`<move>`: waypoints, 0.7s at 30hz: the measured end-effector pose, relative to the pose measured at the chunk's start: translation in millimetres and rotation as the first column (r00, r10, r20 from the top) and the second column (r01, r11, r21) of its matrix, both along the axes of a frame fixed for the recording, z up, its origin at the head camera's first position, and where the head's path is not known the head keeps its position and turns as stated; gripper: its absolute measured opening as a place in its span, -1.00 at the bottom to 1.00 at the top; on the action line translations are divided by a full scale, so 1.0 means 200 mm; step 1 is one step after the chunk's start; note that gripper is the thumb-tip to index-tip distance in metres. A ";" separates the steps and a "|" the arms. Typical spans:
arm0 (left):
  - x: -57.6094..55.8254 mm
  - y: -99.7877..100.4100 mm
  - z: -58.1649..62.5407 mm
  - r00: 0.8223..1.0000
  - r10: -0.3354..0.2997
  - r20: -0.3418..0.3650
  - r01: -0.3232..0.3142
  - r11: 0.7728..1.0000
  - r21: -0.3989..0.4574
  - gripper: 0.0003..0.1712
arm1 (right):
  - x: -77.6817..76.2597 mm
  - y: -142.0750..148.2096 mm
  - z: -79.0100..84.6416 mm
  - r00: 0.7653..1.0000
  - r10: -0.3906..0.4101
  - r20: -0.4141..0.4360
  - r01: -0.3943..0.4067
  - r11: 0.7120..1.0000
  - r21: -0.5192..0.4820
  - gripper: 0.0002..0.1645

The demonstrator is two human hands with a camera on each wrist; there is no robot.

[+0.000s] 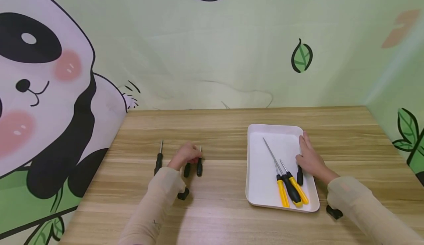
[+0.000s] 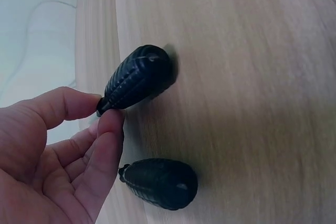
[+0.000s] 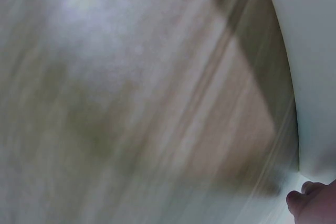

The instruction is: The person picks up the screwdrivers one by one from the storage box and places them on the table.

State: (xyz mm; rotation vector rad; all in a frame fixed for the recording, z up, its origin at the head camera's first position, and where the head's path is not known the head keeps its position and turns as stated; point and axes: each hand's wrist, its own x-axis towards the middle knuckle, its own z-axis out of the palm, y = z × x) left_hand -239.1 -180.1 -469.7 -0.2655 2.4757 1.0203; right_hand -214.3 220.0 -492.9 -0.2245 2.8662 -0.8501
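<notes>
My left hand (image 1: pixel 187 153) pinches a black-handled screwdriver (image 2: pixel 139 74) at the neck of its ribbed handle, between thumb and index finger. Close beside it lies another black screwdriver (image 2: pixel 163 183) on the table. A third black screwdriver (image 1: pixel 159 160) lies to the left, partly behind my sleeve. My right hand (image 1: pixel 311 159) holds the right wall of a white tray (image 1: pixel 249 164), thumb over the rim and fingers along the outside. Inside the tray are yellow-handled screwdrivers (image 1: pixel 282 191), a black-and-yellow screwdriver (image 1: pixel 291 190) and a small black-handled one (image 1: pixel 300 176), its upper part hidden by my hand.
The wood-grain table (image 1: pixel 218 190) meets a pale green printed backdrop (image 1: pixel 185 53) at its far edge, with a panda drawn on the left side. Black wrist camera pieces show beneath both sleeves.
</notes>
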 end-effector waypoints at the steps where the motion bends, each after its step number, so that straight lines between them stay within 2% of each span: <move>1: 0.00 0.00 0.00 1.000 -0.001 -0.002 0.001 1.000 -0.011 -0.87 | 0.00 0.00 0.00 1.000 -0.002 0.003 0.002 1.000 -0.002 -0.18; 8: -0.01 0.00 0.00 1.000 0.000 -0.005 0.000 0.999 -0.038 -0.87 | 0.00 0.00 0.00 1.000 -0.003 0.001 0.003 1.000 0.005 -0.18; 16: -0.01 0.01 -0.01 1.000 0.013 0.003 -0.013 1.000 -0.005 -0.90 | 0.00 0.00 0.00 1.000 -0.003 -0.009 0.003 1.000 0.006 -0.19; 21: -0.01 0.01 0.00 1.000 0.016 0.017 -0.016 1.000 -0.012 -0.90 | 0.00 0.00 0.00 1.000 -0.004 -0.009 0.004 1.000 0.001 -0.19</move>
